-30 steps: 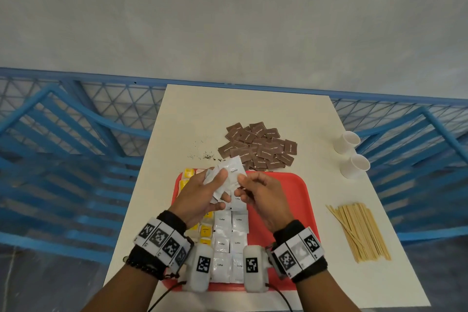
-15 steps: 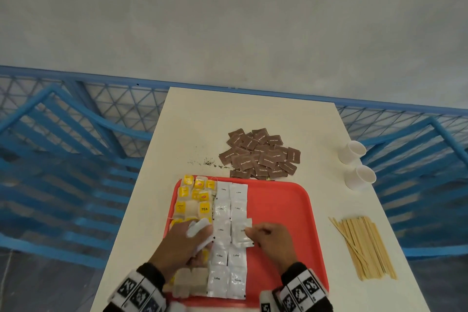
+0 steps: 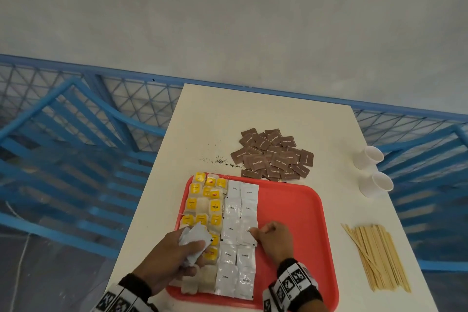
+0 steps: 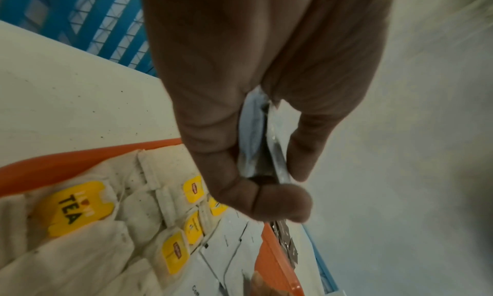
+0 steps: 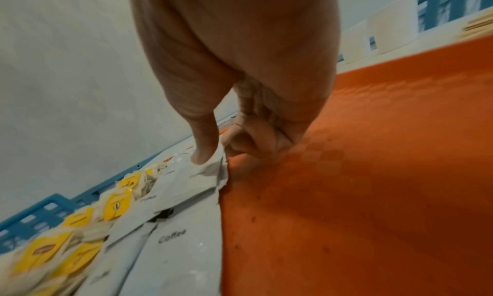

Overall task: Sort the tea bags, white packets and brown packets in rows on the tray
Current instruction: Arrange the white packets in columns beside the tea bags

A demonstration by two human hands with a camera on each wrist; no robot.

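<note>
Head view: left hand (image 3: 169,258) fingers clamped on spare white packets (image 3: 195,238); right hand (image 3: 274,239) pinches one coffee packet (image 3: 247,234) edge. Light, crinkly, probably slippery; hold by edges.

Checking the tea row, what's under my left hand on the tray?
The left hand, gripping spare white packets, covers part of the tea bags row on the tray; what lies beneath it is hidden.

Bare hands, each wrist in a black band (image 3: 297,286) bearing white squares of black-and-white fiducial markers.
</note>
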